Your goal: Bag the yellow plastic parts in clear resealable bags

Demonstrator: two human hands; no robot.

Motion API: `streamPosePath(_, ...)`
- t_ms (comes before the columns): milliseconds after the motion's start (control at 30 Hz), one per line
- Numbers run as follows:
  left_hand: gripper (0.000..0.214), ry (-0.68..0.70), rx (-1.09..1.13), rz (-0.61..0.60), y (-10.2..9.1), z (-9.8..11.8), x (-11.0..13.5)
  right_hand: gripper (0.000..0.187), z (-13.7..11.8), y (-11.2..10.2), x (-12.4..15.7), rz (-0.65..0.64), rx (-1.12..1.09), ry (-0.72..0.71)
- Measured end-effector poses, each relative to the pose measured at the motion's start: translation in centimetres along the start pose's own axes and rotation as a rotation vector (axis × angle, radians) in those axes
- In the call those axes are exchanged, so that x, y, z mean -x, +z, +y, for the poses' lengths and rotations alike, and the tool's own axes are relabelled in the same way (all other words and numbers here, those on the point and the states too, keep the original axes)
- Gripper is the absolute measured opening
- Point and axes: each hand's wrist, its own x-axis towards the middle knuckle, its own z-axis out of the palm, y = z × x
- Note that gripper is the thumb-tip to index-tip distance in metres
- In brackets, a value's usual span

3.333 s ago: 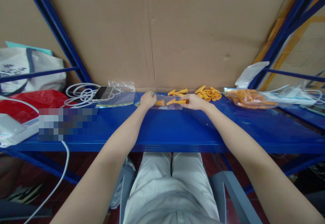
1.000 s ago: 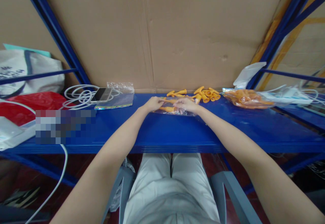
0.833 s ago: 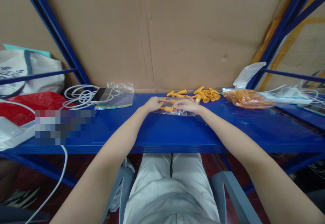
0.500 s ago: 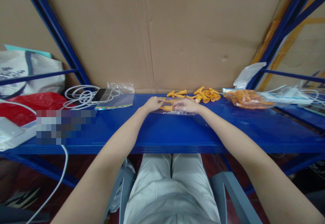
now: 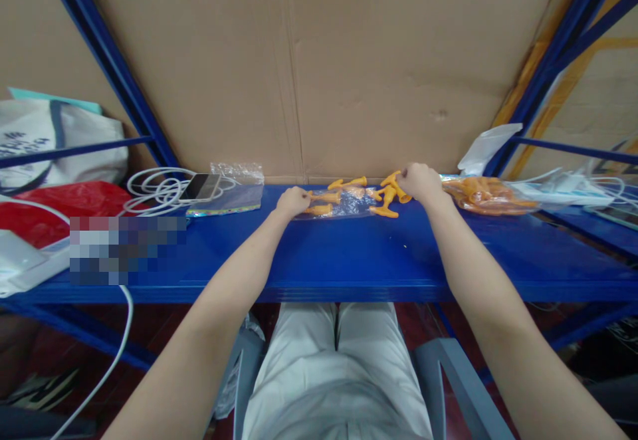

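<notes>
My left hand (image 5: 293,202) is closed on the left end of a clear plastic bag (image 5: 351,209) lying on the blue shelf. Inside the bag are orange T-shaped plastic pieces (image 5: 321,210) with flared ends. Farther right, my right hand (image 5: 423,182) is closed at the loose pile, its fingertips pinching an orange T-shaped plastic piece (image 5: 391,179); part of the pile is hidden behind the hand. Another orange piece (image 5: 385,211) lies at the bag's right end. Behind the bag rests a loose orange piece (image 5: 355,181).
A filled bag of orange pieces (image 5: 486,194) lies to the right. On the left are a flat clear bag (image 5: 234,197), a phone (image 5: 201,187) and a coiled white cable (image 5: 159,191). Cardboard (image 5: 299,68) stands behind the blue shelf (image 5: 343,260).
My right hand has left the bag and moved right to the loose orange pieces. The left hand has shifted slightly left, still gripping the bag, whose contents now show more.
</notes>
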Motion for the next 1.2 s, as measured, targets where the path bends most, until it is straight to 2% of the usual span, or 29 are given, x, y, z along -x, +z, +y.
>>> streamPosePath(100,0.036,-0.056,-0.013,0.012,-0.1,-0.2,0.0,0.043,0.3,1.3,-0.7,-0.218,0.021,-0.058)
streamPosePath(167,0.037,-0.087,-0.019,0.009,-0.1,-0.2,0.0,0.042,0.0,2.5,-1.1,-0.336,-0.002,-0.177)
streamPosePath(267,0.039,-0.116,-0.012,-0.006,-0.1,-0.3,0.0,0.04,-0.8,4.1,-1.3,-0.403,-0.005,-0.376)
streamPosePath(367,0.038,-0.123,-0.004,-0.007,0.0,-0.4,0.0,0.038,-1.6,5.1,-1.2,-0.387,0.042,-0.433)
streamPosePath(467,0.037,-0.105,0.005,0.002,0.3,-0.5,-0.2,0.036,-1.9,5.4,-1.0,-0.309,0.039,-0.433)
streamPosePath(700,0.037,-0.069,-0.009,-0.003,0.7,-0.9,-0.6,0.019,-0.9,5.4,-1.6,-0.241,0.067,-0.336)
streamPosePath(900,0.039,-0.077,-0.018,0.002,0.6,-0.5,-0.2,0.017,-0.2,4.9,-1.8,-0.221,0.095,-0.282)
streamPosePath(1067,0.04,-0.049,-0.001,0.003,0.4,-0.1,0.0,0.026,0.8,4.4,-2.3,-0.105,-0.034,-0.169)
streamPosePath(1200,0.04,-0.054,0.011,0.005,0.5,-0.1,0.0,0.028,1.5,4.0,-2.7,-0.04,-0.314,-0.16)
